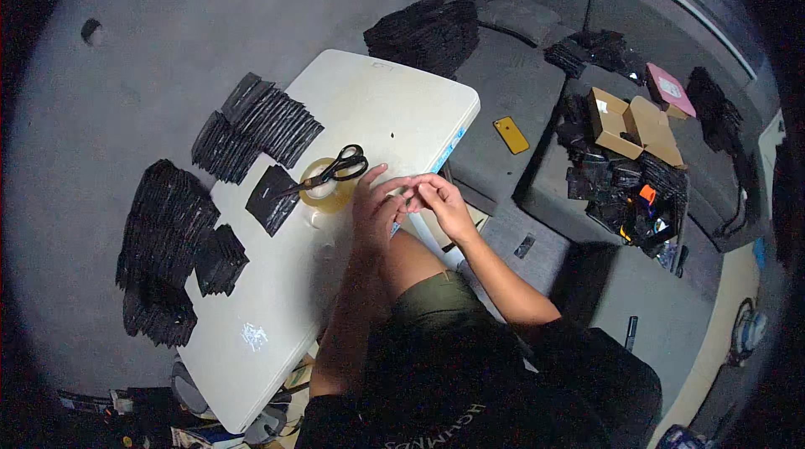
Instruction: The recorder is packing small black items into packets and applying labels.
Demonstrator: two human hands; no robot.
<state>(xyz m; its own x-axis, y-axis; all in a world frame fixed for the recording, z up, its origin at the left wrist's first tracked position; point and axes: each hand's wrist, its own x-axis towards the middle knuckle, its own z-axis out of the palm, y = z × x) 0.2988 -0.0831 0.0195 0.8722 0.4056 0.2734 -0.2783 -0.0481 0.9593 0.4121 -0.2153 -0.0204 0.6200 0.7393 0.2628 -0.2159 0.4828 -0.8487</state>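
My left hand [375, 207] and my right hand [442, 199] meet at the near edge of the white table [377, 112], above my lap. Their fingertips come together, and whether a small thing is pinched between them cannot be made out. Just beyond my left hand, black-handled scissors [348, 163] lie across a roll of clear yellowish tape [327, 200]. The blades reach over a flat black packet [267, 209] that carries a small white mark. A small pile of tiny white pieces [254, 336] sits toward the table's left end.
Stacks of black packets [270, 119] and more black stacks [166, 222] line the table's far side. A large black pile [424, 34] rests by the grey sofa [512, 81]. On the sofa are a yellow phone [511, 135], an open cardboard box [613, 125] and a pink box [670, 87].
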